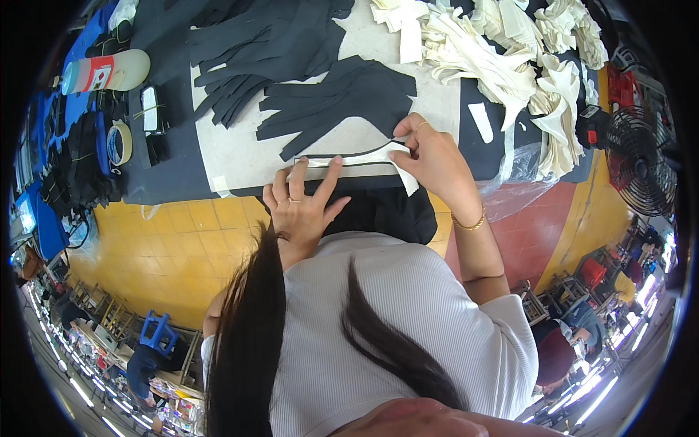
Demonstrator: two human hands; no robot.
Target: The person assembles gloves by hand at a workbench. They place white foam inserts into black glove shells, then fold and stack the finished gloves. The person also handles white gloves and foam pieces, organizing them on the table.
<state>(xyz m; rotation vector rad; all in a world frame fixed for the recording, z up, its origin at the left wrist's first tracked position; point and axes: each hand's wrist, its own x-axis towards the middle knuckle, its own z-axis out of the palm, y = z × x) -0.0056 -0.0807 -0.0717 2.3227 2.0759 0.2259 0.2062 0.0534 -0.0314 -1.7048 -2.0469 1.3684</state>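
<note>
A curved white fabric piece (pixel 364 158) with dark edging lies along the near side of the table. My left hand (pixel 300 202) presses on its left end, fingers spread and stretched out. At the wider right end, my right hand (pixel 443 166) pinches the edge between thumb and fingers; its fingertips partly hide the spot. Just beyond the piece lies a fanned pile of black fabric pieces (pixel 342 98), close to my right fingertips. A larger black fabric pile (pixel 273 40) is farther back.
Cream fabric pieces (pixel 480 54) heap at the far right, with a small white piece (pixel 481 122) before them. A bottle (pixel 109 71) and tape roll (pixel 119 143) stand at left. Clear plastic (pixel 520 175) hangs over the front edge. A black fan (pixel 641 160) is at right.
</note>
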